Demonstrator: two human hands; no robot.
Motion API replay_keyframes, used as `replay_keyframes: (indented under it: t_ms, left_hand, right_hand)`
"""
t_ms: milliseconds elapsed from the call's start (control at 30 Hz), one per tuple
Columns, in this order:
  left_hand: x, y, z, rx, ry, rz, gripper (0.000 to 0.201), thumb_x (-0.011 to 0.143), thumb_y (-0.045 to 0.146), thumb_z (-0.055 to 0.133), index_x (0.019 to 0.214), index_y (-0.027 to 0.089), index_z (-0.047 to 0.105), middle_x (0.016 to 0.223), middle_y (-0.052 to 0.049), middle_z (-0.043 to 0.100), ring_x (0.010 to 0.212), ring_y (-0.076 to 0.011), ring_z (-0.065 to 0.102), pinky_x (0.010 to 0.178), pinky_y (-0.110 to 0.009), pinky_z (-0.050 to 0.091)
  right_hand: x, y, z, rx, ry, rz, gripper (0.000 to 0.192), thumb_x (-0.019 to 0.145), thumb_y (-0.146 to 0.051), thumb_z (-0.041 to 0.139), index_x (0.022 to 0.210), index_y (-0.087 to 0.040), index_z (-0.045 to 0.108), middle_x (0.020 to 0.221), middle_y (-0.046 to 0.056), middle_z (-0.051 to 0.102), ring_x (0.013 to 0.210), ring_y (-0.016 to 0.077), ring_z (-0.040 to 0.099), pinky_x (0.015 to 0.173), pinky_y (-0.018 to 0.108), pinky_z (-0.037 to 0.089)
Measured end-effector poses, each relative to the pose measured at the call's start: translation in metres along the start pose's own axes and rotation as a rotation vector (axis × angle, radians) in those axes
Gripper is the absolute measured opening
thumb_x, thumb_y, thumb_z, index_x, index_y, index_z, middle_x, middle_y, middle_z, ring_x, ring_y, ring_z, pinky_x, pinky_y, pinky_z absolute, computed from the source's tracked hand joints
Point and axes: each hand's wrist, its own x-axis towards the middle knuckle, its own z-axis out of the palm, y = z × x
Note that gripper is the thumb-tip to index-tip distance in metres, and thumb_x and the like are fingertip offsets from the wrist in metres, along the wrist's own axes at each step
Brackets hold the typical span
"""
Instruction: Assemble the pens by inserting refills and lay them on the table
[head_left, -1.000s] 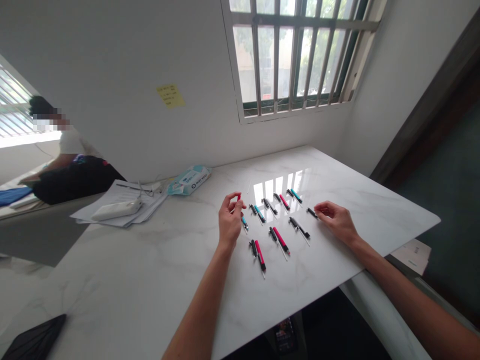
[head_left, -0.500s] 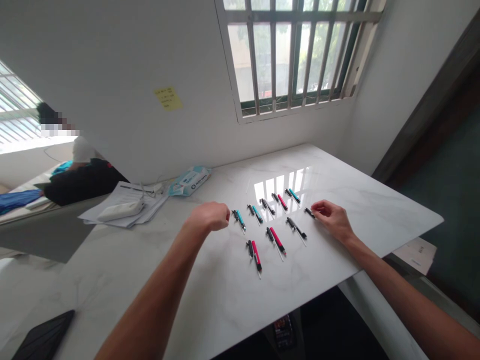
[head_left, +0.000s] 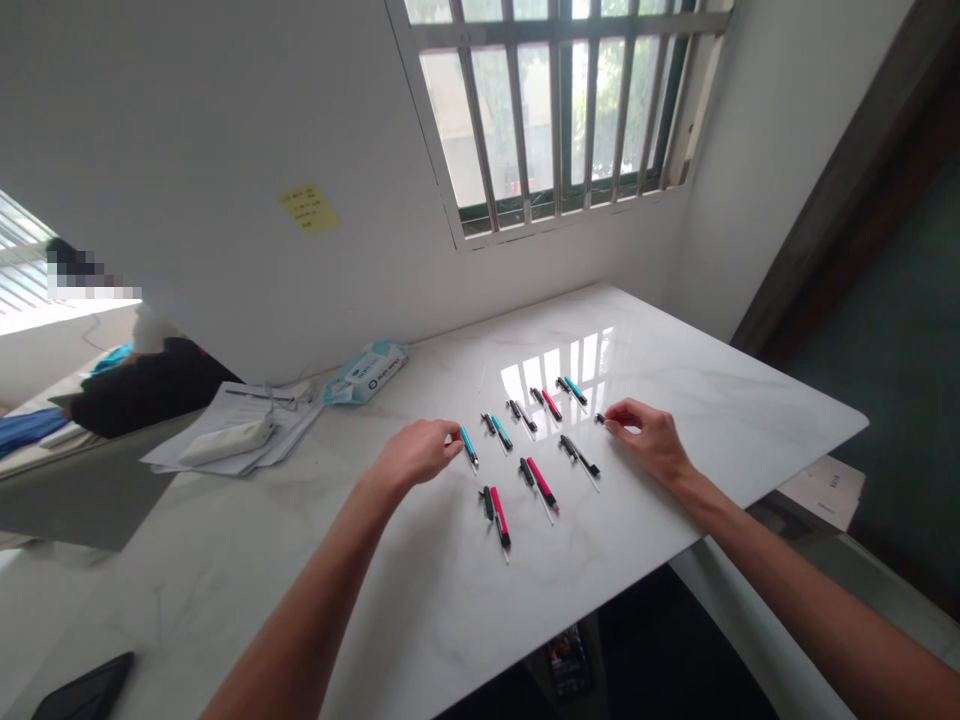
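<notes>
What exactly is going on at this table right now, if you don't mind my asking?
A person sits at a white table with pen parts laid out in two rows. The left hand touches the teal pen at the left end of the far row. The right hand pinches a small black piece at the right. Red pens lie in the near row.

A pack of wipes (head_left: 367,372) lies at about eleven o'clock on the white marble table (head_left: 750,420), with a stack of papers (head_left: 240,440) at ten o'clock. A dark tablet (head_left: 79,690) sits at eight o'clock. A yellow note (head_left: 308,208) sticks on the wall beside a barred window (head_left: 555,100).
</notes>
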Motion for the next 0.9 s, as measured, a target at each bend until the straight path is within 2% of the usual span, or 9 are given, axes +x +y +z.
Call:
replay_keyframes:
  t_ms: [100,233,333,467,533,700,800,900]
  left_hand:
    - [-0.008,-0.006,0.005,-0.004,0.001,-0.009,0.026,0.084,0.046,0.059,0.084,0.029,0.079,0.077,-0.008,0.074,0.066,-0.0224,0.062,0.061,-0.028,0.036]
    - [-0.015,-0.025,0.008,0.010,-0.009,-0.072,0.039,0.091,0.051,0.048,0.094,0.026,0.077,0.082,-0.007,0.075,0.075,-0.0236,0.066,0.068,-0.029,0.040]
    - [-0.017,-0.042,0.013,0.001,-0.006,-0.125,0.042,0.091,0.051,0.046,0.100,0.025,0.077,0.092,-0.008,0.078,0.085,-0.0242,0.068,0.075,-0.030,0.043]
    - [-0.018,-0.060,0.021,0.018,-0.012,-0.204,0.043,0.088,0.052,0.047,0.102,0.025,0.079,0.096,-0.008,0.078,0.087,-0.0247,0.069,0.075,-0.030,0.043]
    - [-0.018,-0.064,0.023,0.021,-0.029,-0.229,0.042,0.087,0.050,0.048,0.099,0.025,0.079,0.093,-0.008,0.078,0.086,-0.0247,0.069,0.074,-0.029,0.043]
    - [-0.022,-0.060,0.019,0.025,-0.017,-0.217,0.040,0.086,0.051,0.049,0.093,0.025,0.079,0.087,-0.006,0.077,0.080,-0.0225,0.066,0.070,-0.029,0.039]
    - [-0.026,-0.053,0.017,0.035,0.029,-0.204,0.040,0.088,0.052,0.049,0.092,0.025,0.078,0.084,-0.005,0.075,0.075,-0.0207,0.063,0.069,-0.030,0.037]
    - [-0.028,-0.046,0.019,0.045,0.045,-0.179,0.039,0.089,0.051,0.049,0.088,0.025,0.078,0.078,-0.004,0.073,0.071,-0.0198,0.060,0.068,-0.030,0.035]
  right_hand:
    - [0.000,0.000,0.001,-0.018,-0.006,-0.049,0.011,0.091,-0.033,0.065,0.090,-0.024,0.071,0.092,0.004,0.077,0.082,0.0228,0.074,0.086,0.042,0.064]
    - [-0.001,0.004,0.002,-0.029,-0.008,-0.113,0.011,0.092,-0.031,0.064,0.090,-0.023,0.071,0.092,0.004,0.076,0.080,0.0222,0.073,0.084,0.042,0.064]
    - [-0.001,0.003,0.002,-0.033,-0.013,-0.155,0.010,0.093,-0.028,0.064,0.090,-0.022,0.070,0.093,0.004,0.076,0.080,0.0211,0.072,0.081,0.040,0.063]
    - [0.012,-0.013,0.010,-0.029,-0.039,-0.221,0.007,0.094,-0.025,0.064,0.094,-0.023,0.071,0.094,0.004,0.076,0.079,0.0196,0.072,0.078,0.037,0.062]
    - [0.027,-0.027,0.023,0.005,-0.109,-0.272,0.007,0.094,-0.022,0.065,0.095,-0.022,0.071,0.093,0.003,0.076,0.080,0.0186,0.072,0.076,0.034,0.062]
    - [0.070,-0.053,0.078,0.111,-0.440,-0.400,0.021,0.091,-0.010,0.061,0.105,-0.020,0.073,0.101,0.005,0.077,0.086,0.0160,0.072,0.080,0.031,0.061]
    - [0.082,-0.054,0.108,0.067,-0.579,-0.422,0.028,0.087,-0.003,0.059,0.105,-0.019,0.074,0.099,0.005,0.077,0.085,0.0157,0.072,0.078,0.029,0.059]
    - [0.081,-0.048,0.122,-0.002,-0.639,-0.415,0.031,0.085,0.000,0.059,0.104,-0.019,0.075,0.097,0.005,0.077,0.085,0.0158,0.071,0.078,0.028,0.056]
